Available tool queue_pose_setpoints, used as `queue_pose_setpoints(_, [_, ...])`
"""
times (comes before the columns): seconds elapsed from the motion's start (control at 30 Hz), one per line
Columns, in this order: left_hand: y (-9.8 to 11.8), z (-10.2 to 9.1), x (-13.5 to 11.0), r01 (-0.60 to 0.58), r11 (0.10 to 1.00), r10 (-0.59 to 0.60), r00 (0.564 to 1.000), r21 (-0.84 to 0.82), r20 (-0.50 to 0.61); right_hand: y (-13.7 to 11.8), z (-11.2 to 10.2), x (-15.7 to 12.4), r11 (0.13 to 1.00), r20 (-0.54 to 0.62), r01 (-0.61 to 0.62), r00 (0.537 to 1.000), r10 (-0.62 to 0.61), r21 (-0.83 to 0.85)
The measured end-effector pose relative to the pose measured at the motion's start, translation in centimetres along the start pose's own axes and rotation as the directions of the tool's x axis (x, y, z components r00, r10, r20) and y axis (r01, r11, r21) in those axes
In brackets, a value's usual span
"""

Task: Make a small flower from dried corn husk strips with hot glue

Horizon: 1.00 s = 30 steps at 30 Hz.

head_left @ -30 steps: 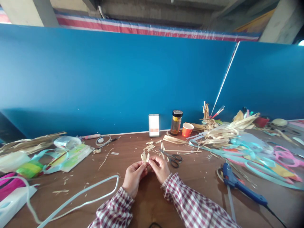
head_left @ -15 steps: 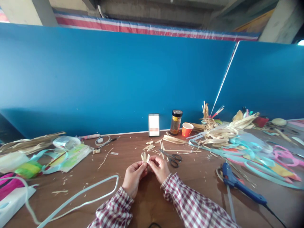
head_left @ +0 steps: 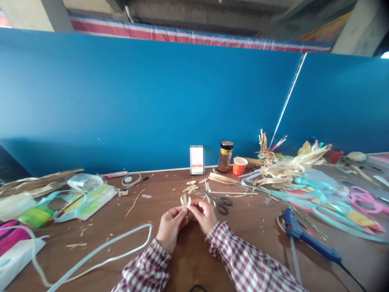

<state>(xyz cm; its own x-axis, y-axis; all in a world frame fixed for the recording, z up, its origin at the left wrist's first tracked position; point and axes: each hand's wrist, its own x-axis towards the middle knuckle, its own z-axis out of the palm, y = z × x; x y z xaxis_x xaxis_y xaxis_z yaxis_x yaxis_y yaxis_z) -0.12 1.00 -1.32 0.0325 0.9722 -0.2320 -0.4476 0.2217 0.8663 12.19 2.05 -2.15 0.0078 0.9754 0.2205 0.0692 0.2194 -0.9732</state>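
A small pale flower shape of dried husk petals (head_left: 185, 201) stands upright between my fingertips over the brown table (head_left: 194, 259). My left hand (head_left: 172, 225) pinches its base from the left. From the other side, my right hand (head_left: 204, 215) closes thumb and finger on the lower right of the petals; the exact grip points are hidden by the fingers. Just right of my right hand lie dark-handled scissors (head_left: 223, 203). Cut husk scraps (head_left: 191, 187) are scattered beyond the flower.
A blue glue gun (head_left: 310, 237) rests at right with its cable. Ribbons (head_left: 340, 223) and dried husks (head_left: 291, 166) pile up behind it. A lidded jar (head_left: 225, 157) and a red paper cup (head_left: 240, 166) stand at the back. A white cable (head_left: 109, 243) loops at left.
Both hands stay almost in place, still pinching the husk flower. Its petals have tilted very slightly; everything else looks the same.
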Motion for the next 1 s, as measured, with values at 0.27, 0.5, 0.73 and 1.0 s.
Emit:
queue_pose_setpoints(0.27, [-0.13, -0.14, 0.04, -0.011, 1.000, 0.010, 1.000, 0.028, 0.015, -0.01, -0.04, 0.02, 0.998, -0.011, 0.015, 1.000, -0.016, -0.055])
queue_pose_setpoints(0.5, [-0.26, -0.23, 0.11, -0.028, 0.998, 0.027, 0.999, 0.051, 0.019, -0.03, -0.03, -0.01, 0.999, 0.001, 0.014, 1.000, -0.014, -0.040])
queue_pose_setpoints(0.73, [-0.45, -0.39, 0.30, -0.047, 0.996, 0.046, 0.999, 0.081, 0.011, -0.25, 0.01, 0.02, 0.998, -0.014, 0.042, 0.999, -0.043, -0.048])
queue_pose_setpoints(1.0, [-0.37, -0.32, 0.18, -0.045, 0.996, 0.045, 0.999, 0.077, 0.003, 0.23, 0.08, 0.19, 0.999, 0.004, 0.036, 0.999, -0.036, -0.008])
